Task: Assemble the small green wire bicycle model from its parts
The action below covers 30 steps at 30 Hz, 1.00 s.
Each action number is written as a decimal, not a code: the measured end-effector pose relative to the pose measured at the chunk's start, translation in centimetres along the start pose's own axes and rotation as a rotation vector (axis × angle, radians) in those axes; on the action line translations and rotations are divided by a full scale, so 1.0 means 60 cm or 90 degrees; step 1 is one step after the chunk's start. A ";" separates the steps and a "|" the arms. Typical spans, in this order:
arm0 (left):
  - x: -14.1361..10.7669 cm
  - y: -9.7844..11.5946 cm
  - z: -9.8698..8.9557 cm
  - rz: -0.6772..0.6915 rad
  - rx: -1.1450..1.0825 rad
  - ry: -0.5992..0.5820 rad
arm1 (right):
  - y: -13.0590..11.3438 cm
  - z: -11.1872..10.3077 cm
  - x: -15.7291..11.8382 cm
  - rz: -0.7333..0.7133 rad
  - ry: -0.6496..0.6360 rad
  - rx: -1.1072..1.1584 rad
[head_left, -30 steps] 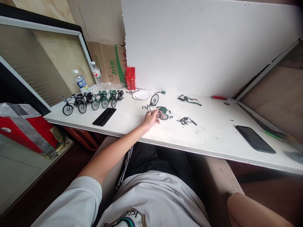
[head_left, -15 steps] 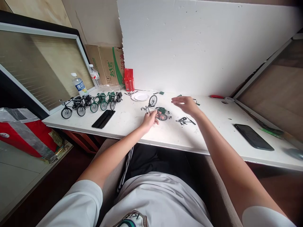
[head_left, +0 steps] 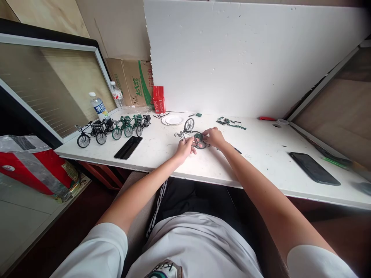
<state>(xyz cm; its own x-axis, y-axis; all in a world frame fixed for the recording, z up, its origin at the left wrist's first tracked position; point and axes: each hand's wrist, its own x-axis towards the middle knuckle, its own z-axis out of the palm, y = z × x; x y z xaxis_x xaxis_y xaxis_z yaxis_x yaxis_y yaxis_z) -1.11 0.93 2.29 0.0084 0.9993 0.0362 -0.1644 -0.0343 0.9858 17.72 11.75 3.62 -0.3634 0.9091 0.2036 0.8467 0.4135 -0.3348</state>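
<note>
My left hand point(head_left: 185, 150) is closed on a small dark model bicycle frame with a wheel point(head_left: 201, 144) at its right end and handlebars point(head_left: 177, 134) pointing left. Just behind it, a loose-looking spoked wheel point(head_left: 189, 125) stands tilted; whether it is attached I cannot tell. A dark green part point(head_left: 198, 135) lies against the frame's right side. My right hand point(head_left: 213, 137) is beside this green part, fingers bent and pinched together near small pieces on the table. What sits between those fingertips is too small to make out.
Finished model bicycles point(head_left: 101, 138) stand at the left, near a phone point(head_left: 128, 148) and a bottle point(head_left: 99, 106). White plates point(head_left: 174, 120) and green parts point(head_left: 232, 123) lie at the back. Another phone point(head_left: 314, 168) and a red object point(head_left: 267, 118) are at the right.
My right hand has come down and left from above the table's parts to the model's right side, its fingers now bent. My left hand keeps its hold on the bicycle.
</note>
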 end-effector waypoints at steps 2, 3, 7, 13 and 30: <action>-0.001 0.000 0.000 0.001 0.002 -0.002 | -0.008 -0.002 -0.004 0.017 0.004 -0.052; 0.000 -0.001 0.000 0.003 0.003 -0.005 | -0.011 -0.004 -0.007 0.019 0.009 -0.062; 0.003 -0.009 -0.001 0.011 0.019 -0.016 | -0.011 -0.017 -0.024 0.010 0.069 -0.023; 0.007 -0.021 0.000 0.031 0.088 -0.043 | -0.008 -0.027 -0.086 0.001 0.171 0.435; 0.003 -0.038 -0.005 0.135 0.260 -0.117 | -0.065 -0.010 -0.153 -0.063 0.121 0.569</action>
<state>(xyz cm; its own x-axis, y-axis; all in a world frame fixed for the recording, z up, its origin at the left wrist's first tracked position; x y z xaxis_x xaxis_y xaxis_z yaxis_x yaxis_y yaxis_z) -1.04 1.17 0.01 0.1965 0.9521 0.2343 0.2187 -0.2755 0.9361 17.99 1.78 3.60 -0.2818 0.8765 0.3902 0.1711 0.4461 -0.8785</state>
